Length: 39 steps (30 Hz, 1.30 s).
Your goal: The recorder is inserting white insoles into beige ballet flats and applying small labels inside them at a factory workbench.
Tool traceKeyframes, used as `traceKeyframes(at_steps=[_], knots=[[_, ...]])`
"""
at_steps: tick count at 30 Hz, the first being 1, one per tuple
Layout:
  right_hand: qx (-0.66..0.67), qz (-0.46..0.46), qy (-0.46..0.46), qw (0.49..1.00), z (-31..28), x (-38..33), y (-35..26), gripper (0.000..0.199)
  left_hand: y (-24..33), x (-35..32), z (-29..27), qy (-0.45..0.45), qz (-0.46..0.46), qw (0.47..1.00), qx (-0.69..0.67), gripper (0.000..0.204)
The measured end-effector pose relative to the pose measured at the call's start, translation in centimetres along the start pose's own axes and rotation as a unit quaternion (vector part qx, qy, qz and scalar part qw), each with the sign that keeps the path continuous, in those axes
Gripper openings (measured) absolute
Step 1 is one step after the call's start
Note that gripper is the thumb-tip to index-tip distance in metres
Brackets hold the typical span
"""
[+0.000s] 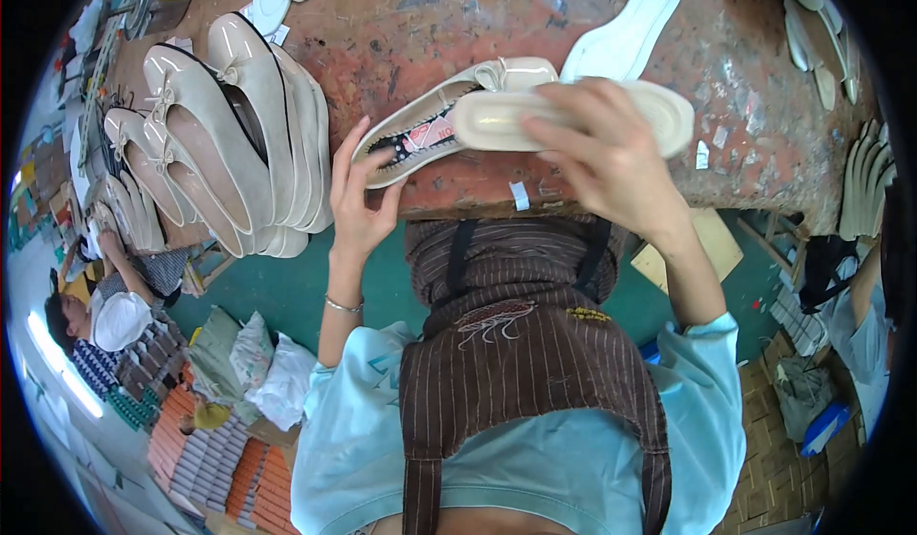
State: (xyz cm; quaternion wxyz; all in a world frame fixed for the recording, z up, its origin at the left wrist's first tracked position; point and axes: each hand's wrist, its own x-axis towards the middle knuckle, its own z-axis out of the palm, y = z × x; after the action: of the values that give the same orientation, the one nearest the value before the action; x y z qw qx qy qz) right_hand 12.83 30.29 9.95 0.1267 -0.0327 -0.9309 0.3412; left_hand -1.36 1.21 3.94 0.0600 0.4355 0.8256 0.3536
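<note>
A beige ballet flat [523, 74] with a small bow lies tilted at the table's near edge. My left hand [355, 191] grips it around the heel, fingers reaching over the rim. Inside the shoe a dark dotted lining and a pinkish printed patch show. Over its right part, my right hand [611, 153] holds a cream insole [497, 121] flat, fingers on top and thumb beneath. The insole hides part of the shoe's opening. Just beyond that hand lies a white insole [635, 14].
Several beige flats [224, 143] stand packed together on the left. More pale insoles [823, 48] lie at the far right. Small paper scraps [519, 196] dot the worn reddish table [401, 38]. Another person [105, 320] sits at the left; an arm [864, 287] shows at the right.
</note>
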Motion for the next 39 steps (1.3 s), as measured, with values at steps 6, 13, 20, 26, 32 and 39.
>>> traceKeyframes(at_steps=[6, 13, 20, 26, 32, 39], knots=[[0.004, -0.127, -0.053, 0.991, 7.8, 3.5, -0.9, 0.035, -1.0, -0.5, 3.3, 0.082, 0.018, 0.993, -0.079, 0.116], [0.079, -0.105, -0.096, 0.987, 11.0, 4.7, -2.5, 0.031, -1.2, -1.0, 3.8, 0.118, 0.018, 0.982, -0.146, 0.130], [0.042, -0.091, -0.126, 0.987, 12.0, 4.6, -2.6, 0.029, -1.8, -1.3, 4.0, 0.106, 0.026, 0.980, -0.169, 0.131], [-0.026, -0.188, -0.139, 0.972, 11.8, 4.7, -3.0, 0.038, -2.1, -1.2, 3.8, 0.104, 0.016, 0.974, -0.201, 0.121], [0.038, -0.237, -0.211, 0.947, 14.4, 4.6, -2.4, 0.046, -1.7, -0.1, 2.9, 0.097, -0.021, 0.982, -0.163, 0.067], [-0.129, -0.158, -0.206, 0.957, 11.5, 2.6, -3.4, 0.040, -1.9, -0.2, 3.6, 0.145, -0.031, 0.976, -0.159, 0.019]])
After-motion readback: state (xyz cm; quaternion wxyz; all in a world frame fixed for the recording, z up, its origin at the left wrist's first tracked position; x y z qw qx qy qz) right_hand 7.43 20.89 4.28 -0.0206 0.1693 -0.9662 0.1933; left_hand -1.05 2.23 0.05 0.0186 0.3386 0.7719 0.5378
